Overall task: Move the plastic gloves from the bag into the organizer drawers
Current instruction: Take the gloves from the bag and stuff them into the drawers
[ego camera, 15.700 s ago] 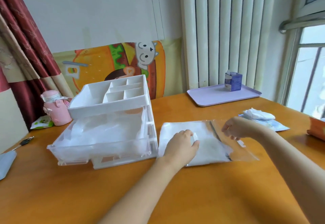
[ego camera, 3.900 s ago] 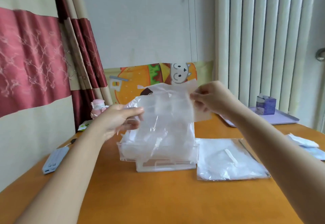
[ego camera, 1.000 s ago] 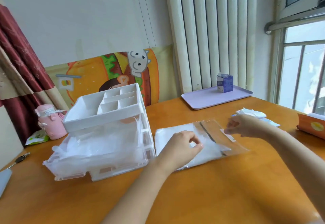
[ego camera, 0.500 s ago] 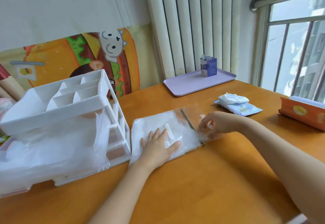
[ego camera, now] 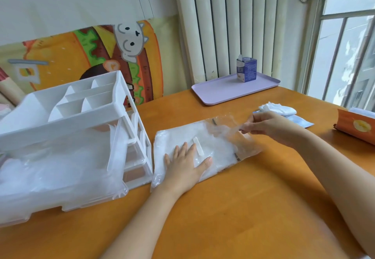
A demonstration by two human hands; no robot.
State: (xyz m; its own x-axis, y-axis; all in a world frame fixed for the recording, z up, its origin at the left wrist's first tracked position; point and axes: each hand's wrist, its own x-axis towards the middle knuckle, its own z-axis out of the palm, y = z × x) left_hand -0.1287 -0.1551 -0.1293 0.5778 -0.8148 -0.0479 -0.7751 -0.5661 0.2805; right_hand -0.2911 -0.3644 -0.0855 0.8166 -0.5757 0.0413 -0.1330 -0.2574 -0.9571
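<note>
An orange wooden worktop (ego camera: 233, 208) fills the foreground. The left hand (ego camera: 186, 163) lies flat on it, fingers straight and spread, pressing on a clear bag (ego camera: 247, 147) that holds a white stack of gloves (ego camera: 172, 139). Just to the right, the right hand (ego camera: 263, 125) pinches a thin clear film (ego camera: 227, 129) at the bag's open end; whether this is a glove or the bag's flap is unclear. Just left of the bag stands a white organizer (ego camera: 81, 104), its drawer (ego camera: 60, 177) pulled out and heaped with more clear gloves. Behind the right hand lie a wipes pack (ego camera: 284, 109) and an orange pack (ego camera: 357, 126). Farthest back, a lilac tray (ego camera: 219, 92) carries a small blue carton (ego camera: 246, 68).
</note>
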